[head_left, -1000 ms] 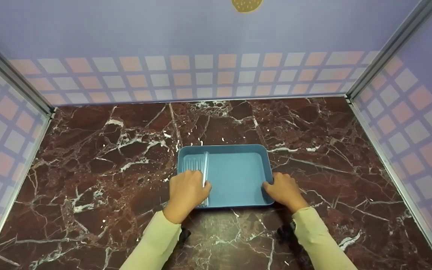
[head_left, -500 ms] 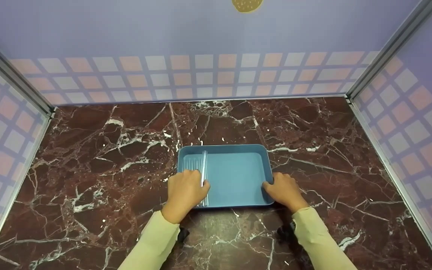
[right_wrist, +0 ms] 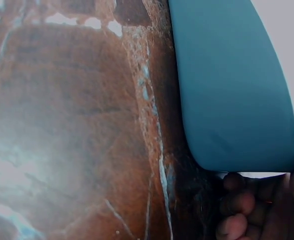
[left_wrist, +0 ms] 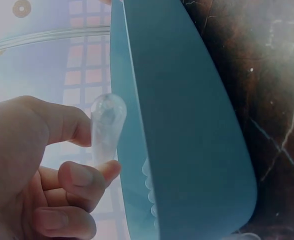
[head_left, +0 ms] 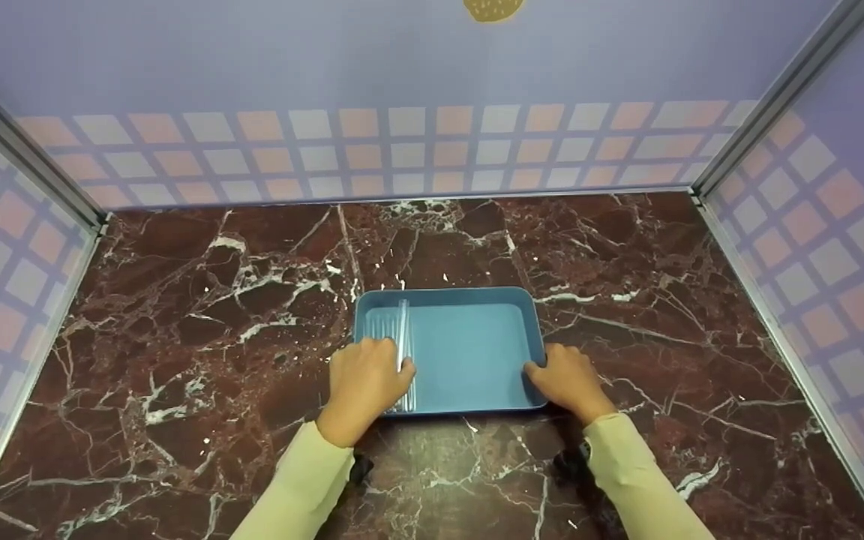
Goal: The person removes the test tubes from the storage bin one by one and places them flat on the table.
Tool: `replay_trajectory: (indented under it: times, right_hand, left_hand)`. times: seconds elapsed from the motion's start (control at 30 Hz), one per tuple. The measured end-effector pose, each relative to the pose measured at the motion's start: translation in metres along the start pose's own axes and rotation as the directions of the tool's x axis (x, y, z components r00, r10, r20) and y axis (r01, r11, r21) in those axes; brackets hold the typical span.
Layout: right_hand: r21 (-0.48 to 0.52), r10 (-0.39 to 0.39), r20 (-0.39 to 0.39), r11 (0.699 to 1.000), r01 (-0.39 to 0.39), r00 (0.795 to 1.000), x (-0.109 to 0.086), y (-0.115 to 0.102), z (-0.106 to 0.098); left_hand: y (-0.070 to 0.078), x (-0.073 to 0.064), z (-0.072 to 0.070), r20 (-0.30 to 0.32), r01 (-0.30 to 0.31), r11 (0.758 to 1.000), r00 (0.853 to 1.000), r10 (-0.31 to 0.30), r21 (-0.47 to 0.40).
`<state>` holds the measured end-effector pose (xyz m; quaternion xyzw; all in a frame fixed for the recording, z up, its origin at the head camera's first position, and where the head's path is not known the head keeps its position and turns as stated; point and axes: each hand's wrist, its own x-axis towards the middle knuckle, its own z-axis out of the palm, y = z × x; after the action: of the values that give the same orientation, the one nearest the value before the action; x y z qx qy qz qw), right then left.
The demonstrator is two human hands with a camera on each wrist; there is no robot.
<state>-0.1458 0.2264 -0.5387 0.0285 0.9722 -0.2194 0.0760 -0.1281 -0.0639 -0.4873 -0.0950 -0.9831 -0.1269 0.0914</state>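
Observation:
My left hand [head_left: 367, 382] pinches a clear test tube [head_left: 403, 330] above the left part of a blue tray [head_left: 477, 352]. In the left wrist view, the rounded end of this test tube [left_wrist: 107, 125] shows between thumb and fingers, higher than the tray's rim. Several similar clear tubes [head_left: 381, 324] lie side by side along the tray's left end, partly covered by my left hand. My right hand [head_left: 568, 381] grips the tray's right edge, thumb over the rim and fingers outside. Those fingers [right_wrist: 239, 202] show curled at the tray's corner in the right wrist view.
The tray rests on a dark red marbled tabletop [head_left: 214, 360] with white veins. Checkered lilac panels [head_left: 402, 150] stand at the back and on both sides, joined by metal corner posts. Black wrist straps show below both sleeves.
My left hand has moved slightly left with the test tube, further over the row of tubes. My right hand and the tray have stayed in place.

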Motion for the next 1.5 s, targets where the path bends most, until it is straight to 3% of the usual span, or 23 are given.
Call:
replay_trajectory:
  times: [1.5]
  right_hand:
    - [-0.015, 0.007, 0.023, 1.000, -0.006, 1.000, 0.001, 0.001, -0.001]
  left_hand:
    - [-0.015, -0.002, -0.006, 0.007, 0.039, 0.999, 0.999, -0.039, 0.004]
